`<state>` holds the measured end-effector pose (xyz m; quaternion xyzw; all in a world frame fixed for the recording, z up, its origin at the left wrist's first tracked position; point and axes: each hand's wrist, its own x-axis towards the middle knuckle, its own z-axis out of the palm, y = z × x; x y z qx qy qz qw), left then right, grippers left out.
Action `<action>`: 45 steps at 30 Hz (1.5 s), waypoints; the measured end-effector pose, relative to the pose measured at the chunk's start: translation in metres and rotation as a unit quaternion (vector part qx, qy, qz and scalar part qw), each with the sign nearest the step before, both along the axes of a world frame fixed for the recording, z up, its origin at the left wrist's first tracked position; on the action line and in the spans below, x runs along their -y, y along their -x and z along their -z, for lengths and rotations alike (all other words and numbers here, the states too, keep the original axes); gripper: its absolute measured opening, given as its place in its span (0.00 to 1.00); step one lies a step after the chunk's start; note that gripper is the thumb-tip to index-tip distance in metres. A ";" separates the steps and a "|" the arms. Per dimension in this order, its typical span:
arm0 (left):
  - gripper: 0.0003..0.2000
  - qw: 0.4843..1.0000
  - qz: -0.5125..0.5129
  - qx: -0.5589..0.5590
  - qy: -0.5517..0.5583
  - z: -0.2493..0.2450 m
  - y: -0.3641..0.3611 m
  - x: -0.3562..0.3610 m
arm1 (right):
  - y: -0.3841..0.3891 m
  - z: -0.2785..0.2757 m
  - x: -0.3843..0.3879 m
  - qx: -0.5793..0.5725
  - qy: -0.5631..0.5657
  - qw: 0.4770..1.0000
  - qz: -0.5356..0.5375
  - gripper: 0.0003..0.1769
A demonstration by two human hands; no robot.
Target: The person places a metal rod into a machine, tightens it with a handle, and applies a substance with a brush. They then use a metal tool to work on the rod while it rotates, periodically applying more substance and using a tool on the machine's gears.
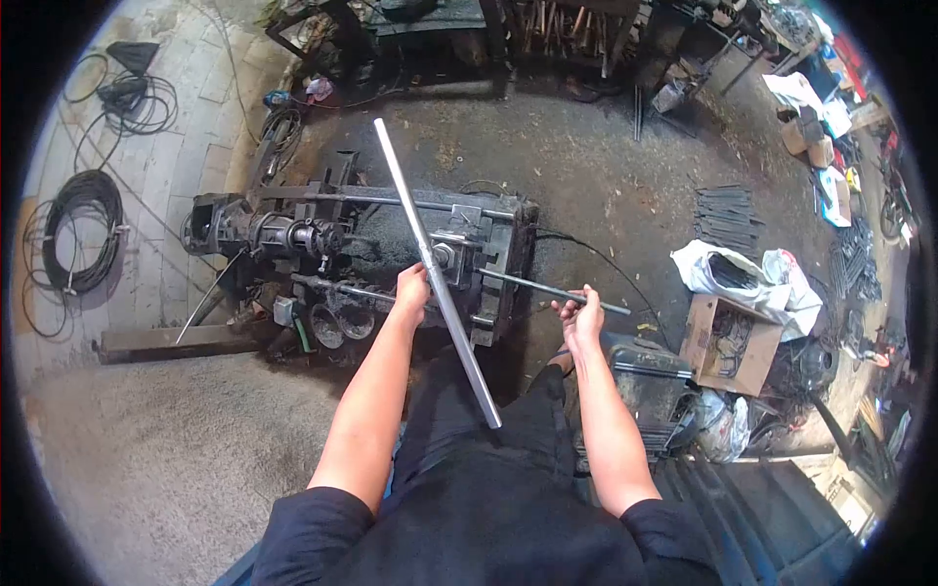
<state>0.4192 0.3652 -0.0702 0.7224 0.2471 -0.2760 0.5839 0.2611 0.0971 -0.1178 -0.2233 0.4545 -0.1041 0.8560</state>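
Note:
My left hand (412, 295) is closed around a long, shiny metal bar (454, 322). The bar slants across the front of me, its upper end over the machine and its lower end near my lap. To the right, my right hand (584, 317) has its fingers curled on a thinner, darker metal rod (537, 285). That rod runs from the machine's block outward past my hand. Under both hands lies a greasy floor machine (376, 195) with parallel guide rods and a round metal nut (445, 256) on its block; the bar partly covers it.
Coiled black cable (83, 234) lies on the left paving. To the right are a cardboard box (728, 342), white sacks (718, 264) and a stack of dark metal strips (728, 215). A bench (430, 24) stands at the far side. A steel beam (176, 339) lies left of the machine.

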 end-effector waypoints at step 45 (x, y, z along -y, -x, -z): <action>0.13 0.951 -0.031 -0.071 0.300 0.068 -0.030 -0.027 | -0.081 0.003 -0.043 -0.148 0.001 0.965 -0.215 0.20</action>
